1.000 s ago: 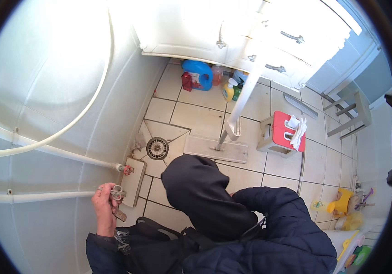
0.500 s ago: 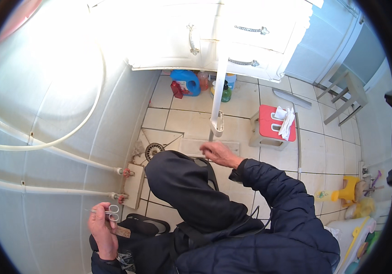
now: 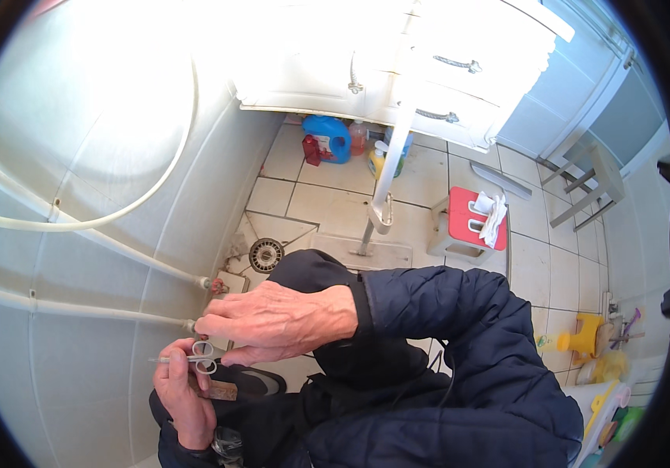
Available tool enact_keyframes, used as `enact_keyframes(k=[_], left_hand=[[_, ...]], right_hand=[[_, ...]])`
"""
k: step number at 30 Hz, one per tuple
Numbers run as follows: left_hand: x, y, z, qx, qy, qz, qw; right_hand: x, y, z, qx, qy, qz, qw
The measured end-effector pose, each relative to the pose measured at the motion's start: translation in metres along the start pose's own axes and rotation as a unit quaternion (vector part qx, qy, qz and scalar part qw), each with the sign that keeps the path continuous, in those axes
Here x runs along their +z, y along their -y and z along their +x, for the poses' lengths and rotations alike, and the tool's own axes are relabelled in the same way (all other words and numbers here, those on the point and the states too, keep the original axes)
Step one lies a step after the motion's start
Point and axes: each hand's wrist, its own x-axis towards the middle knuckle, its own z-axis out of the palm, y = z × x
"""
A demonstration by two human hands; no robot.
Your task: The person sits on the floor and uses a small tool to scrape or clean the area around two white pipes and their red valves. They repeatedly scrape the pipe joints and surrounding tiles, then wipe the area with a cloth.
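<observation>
A pair of small scissors (image 3: 199, 359) with pale ring handles is pinched in my left hand (image 3: 184, 402), its blades pointing left toward the wall. Below them, a flat brown rectangular piece (image 3: 222, 389) sticks out beside the fingers; whether the hand holds it as well is unclear. My right hand (image 3: 284, 320) stretches across from the right, just above the scissors' rings. Its fingers are extended and nothing shows in them, though its palm side is hidden.
Pipes with red valves (image 3: 216, 286) run along the left wall. A round floor drain (image 3: 266, 255) lies beyond my knee. Near a white pole (image 3: 394, 156) stands a red-topped stool (image 3: 467, 214) bearing white cloth or paper. Bottles (image 3: 327, 140) sit under the white cabinet.
My right hand has swung left from beside the pole to the scissors at my left hand. The left hand keeps its hold on the scissors. The view has shifted slightly.
</observation>
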Motion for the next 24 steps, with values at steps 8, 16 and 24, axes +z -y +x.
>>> enact_keyframes(k=[8, 16, 24], left_hand=[[0.012, 0.005, 0.019, -0.015, -0.047, -0.007, 0.999], [0.027, 0.014, 0.025, -0.011, -0.034, 0.005, 0.999], [0.044, 0.005, 0.015, -0.001, -0.011, 0.027, 1.000]], right_hand=[[0.027, -0.032, 0.014, -0.135, -0.040, -0.085, 0.986], [0.035, -0.035, 0.012, -0.101, -0.073, -0.061, 0.990], [0.020, -0.029, 0.004, -0.123, -0.109, -0.083, 0.983]])
